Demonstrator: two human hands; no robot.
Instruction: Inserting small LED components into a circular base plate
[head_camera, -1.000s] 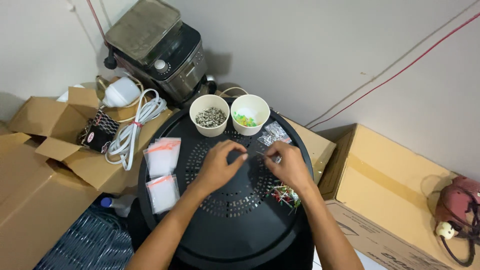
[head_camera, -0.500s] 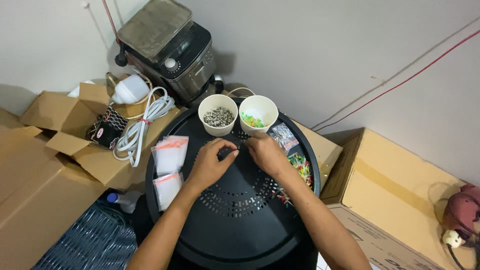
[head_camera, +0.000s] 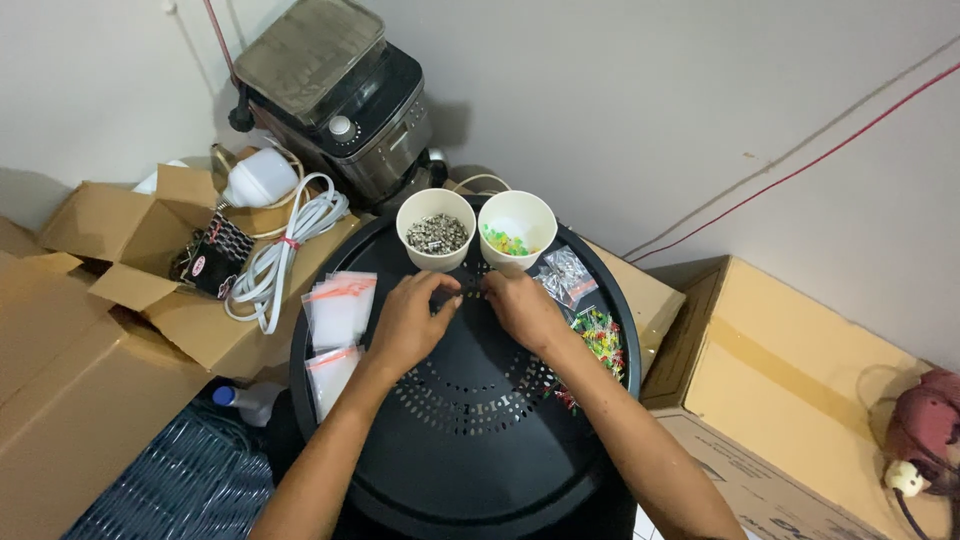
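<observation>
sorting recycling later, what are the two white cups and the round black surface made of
The two white cups look like matte paper: thin rolled rims, no shine. The round black surface looks like moulded plastic with a soft sheen: raised rim, rings of punched holes. Metal can't be ruled out.

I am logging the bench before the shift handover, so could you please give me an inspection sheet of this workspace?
Surface: round black perforated tray, bare at the middle.
Job's things: cup of small metal parts; cup of coloured beads; whatever the fingertips pinch is too small to tell.
Clutter: clear zip bags; loose coloured bits.
Grips: left hand and right hand meet just below the cups.
Cables: coiled white cord; red wire on wall.
Surroundings: cardboard boxes; grey appliance.
</observation>
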